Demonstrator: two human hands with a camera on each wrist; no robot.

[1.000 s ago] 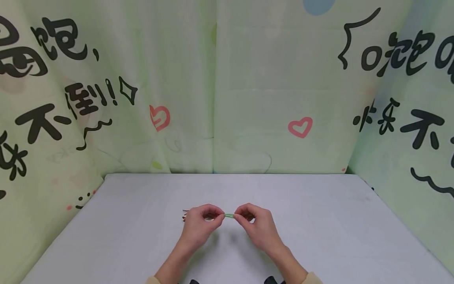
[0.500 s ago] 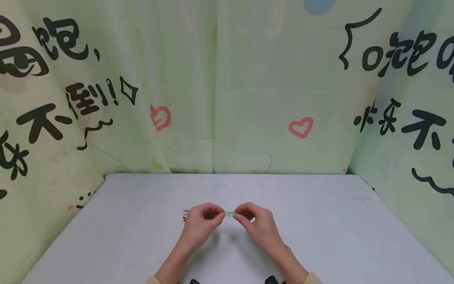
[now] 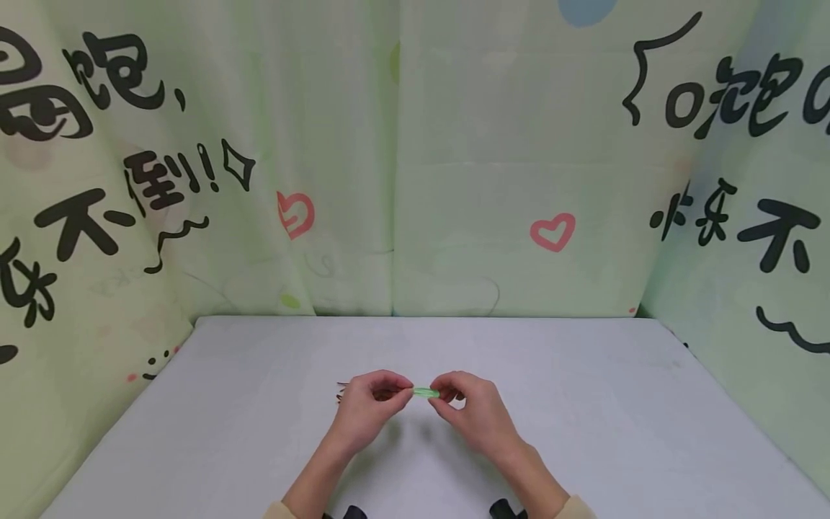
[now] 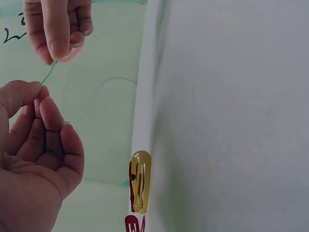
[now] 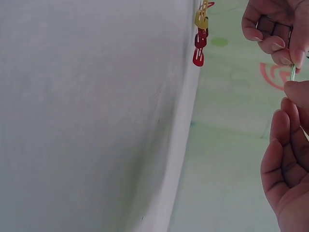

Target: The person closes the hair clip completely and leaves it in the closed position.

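Note:
Above the white table, my two hands hold a slim green hair clip (image 3: 425, 392) between them. My left hand (image 3: 372, 407) pinches its left end with thumb and fingertips. At its right end are the thumb and fingertips of my right hand (image 3: 476, 411), which pinch it. Seen edge-on in the left wrist view, the clip (image 4: 49, 72) is a thin green line. Fingertips cover both its ends. Beyond my left hand is a group of snap hair clips, among them a yellow clip (image 4: 141, 181) and a red clip (image 4: 132, 223); in the head view that hand mostly hides them.
A white cloth covers the table (image 3: 558, 404). Pale green curtains (image 3: 467, 238) with black lettering and red hearts stand behind it and on both sides. Two black objects (image 3: 502, 509) show at the near edge of the head view.
The right hand's fingertips have drawn slightly to the right along the green hair clip, so more of it shows between the hands. The left hand keeps its pinch.

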